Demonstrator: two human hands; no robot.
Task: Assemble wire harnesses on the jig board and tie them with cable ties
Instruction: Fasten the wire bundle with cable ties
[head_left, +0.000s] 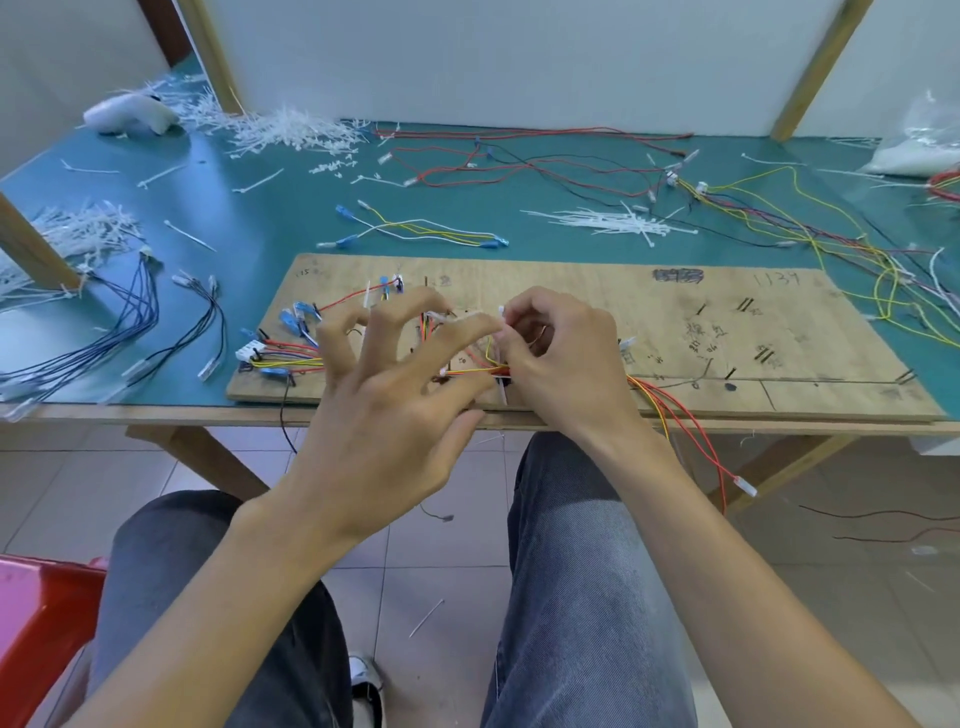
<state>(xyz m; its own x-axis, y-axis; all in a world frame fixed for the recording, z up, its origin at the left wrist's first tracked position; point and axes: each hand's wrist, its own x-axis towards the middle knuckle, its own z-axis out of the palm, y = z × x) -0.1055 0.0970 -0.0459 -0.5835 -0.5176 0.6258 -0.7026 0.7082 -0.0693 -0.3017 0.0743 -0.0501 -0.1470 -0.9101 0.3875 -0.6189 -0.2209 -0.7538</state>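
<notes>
**A:** Which step is this?

**B:** Tying. The right hand (561, 358) has its grip curled, with the fingertips pinching a white cable tie (502, 312) above the middle of the board (675, 332). The left hand (384, 395) is spread wide, and only its forefinger reaches across to touch the same tie.

**A:** And the wires?

**B:** A red and yellow bunch of wires (478, 370) runs across the board just under both hands. Its far end hangs off the front edge of the counter (260, 218). The tie seems to loop down round that bunch, though the fingers hide most of the loop.

**A:** So what next?

**B:** I'd say the tie's tail wants pulling snug through its head while the left hand steadies the bunch on the board. Spare ties (613, 221) lie further back on the counter, well apart, for the following spots.
</notes>
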